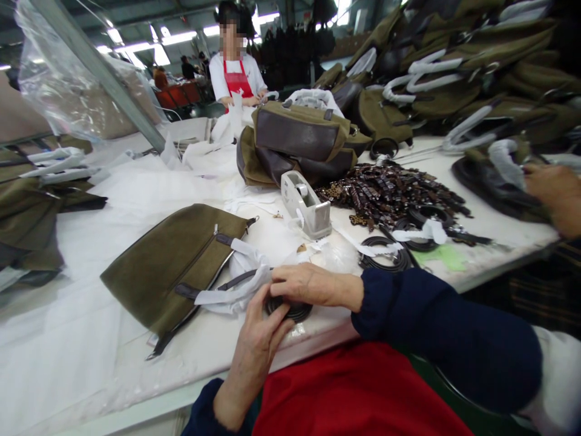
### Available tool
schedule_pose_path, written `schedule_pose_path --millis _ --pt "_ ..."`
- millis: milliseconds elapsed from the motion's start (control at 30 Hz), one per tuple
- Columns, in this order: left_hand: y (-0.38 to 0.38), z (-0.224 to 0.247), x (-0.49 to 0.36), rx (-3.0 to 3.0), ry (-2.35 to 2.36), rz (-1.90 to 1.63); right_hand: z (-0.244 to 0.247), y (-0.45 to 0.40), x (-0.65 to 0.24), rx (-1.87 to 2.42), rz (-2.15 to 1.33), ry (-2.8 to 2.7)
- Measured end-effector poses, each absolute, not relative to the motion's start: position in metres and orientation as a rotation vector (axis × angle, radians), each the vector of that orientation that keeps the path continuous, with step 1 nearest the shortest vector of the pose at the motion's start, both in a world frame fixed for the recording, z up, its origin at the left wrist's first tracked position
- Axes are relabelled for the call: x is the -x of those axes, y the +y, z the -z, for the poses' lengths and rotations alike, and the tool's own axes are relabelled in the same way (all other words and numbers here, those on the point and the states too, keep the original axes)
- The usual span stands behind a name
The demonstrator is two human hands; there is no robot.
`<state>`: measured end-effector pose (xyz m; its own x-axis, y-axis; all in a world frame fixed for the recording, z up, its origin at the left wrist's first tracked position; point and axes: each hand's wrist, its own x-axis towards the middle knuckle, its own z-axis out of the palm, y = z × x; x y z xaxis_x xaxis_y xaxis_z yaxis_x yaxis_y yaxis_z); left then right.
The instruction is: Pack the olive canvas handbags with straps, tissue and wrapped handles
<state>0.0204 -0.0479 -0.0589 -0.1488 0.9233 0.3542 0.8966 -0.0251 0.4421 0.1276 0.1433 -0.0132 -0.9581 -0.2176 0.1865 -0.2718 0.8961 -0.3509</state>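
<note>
Near the table's front edge, my left hand and my right hand close round a coiled dark strap from both sides. Their fingers curl over its rim and partly hide it. Just left of them an olive green bag lies on its side, its dark handles partly wrapped in white paper. A grey tape dispenser stands beyond my hands. More coiled dark straps rest to the right of it.
Stacked olive and brown bags stand behind the dispenser, beside a heap of small dark straps. Bags pile up at the right, where another person's hand touches one. White sheets cover the left. A person in a red apron works across the table.
</note>
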Motion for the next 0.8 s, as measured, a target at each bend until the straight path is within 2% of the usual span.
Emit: schedule_pose_path --millis 267,433,800 --pt "-0.051 0.055 -0.021 -1.953 2.123 -1.035 0.0 0.145 -0.124 -0.46 -0.419 -3.005" --pt "-0.051 0.051 -0.018 -1.835 2.192 -1.126 -0.006 0.137 -0.121 -0.334 -0.229 -3.068" --pt "-0.054 0.055 -0.013 -1.872 2.181 -1.05 -0.002 0.126 -0.126 -0.146 -0.213 -3.106"
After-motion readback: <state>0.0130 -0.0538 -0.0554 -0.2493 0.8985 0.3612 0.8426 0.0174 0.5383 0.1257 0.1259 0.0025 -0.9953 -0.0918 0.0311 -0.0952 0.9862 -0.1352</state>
